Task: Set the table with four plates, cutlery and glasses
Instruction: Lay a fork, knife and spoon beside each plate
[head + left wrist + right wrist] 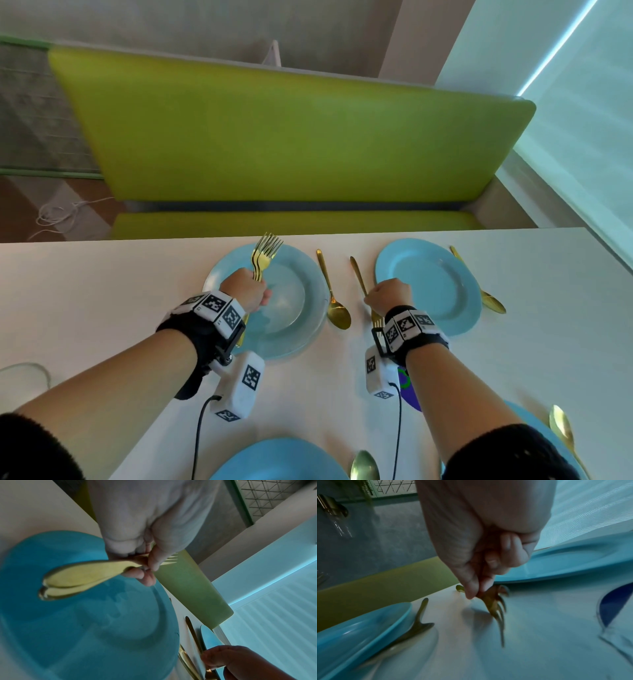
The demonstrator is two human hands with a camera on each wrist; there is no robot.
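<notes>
- Green bench (pixel 291 137) runs along the far side of the table.
- White table (pixel 102 291) carries four blue plates, two far and two near.
- Far left plate (pixel 291 329) lies under the left hand; far right plate (pixel 435 287) lies just right of the right hand.
- Near left plate (pixel 274 460) and near right plate (pixel 529 421) are cut off by the bottom edge, the right one partly hidden by the forearm.
- Left hand (pixel 245 289) is closed around a bunch of gold forks (pixel 265 255), tines up and away, handles sticking out below the fist over the far left plate (pixel 85 628).
- Right hand (pixel 388 294) pinches one fork (pixel 494 605) between thumb and fingers, tines pointing towards the person and down at the table, between the two far plates.
- A gold spoon (pixel 334 294) lies just right of the far left plate, bowl towards the person.
- Another spoon (pixel 486 291) lies at the right rim of the far right plate.
- More spoons lie by the near plates: one (pixel 364 466) between them, one (pixel 563 431) at the right.
</notes>
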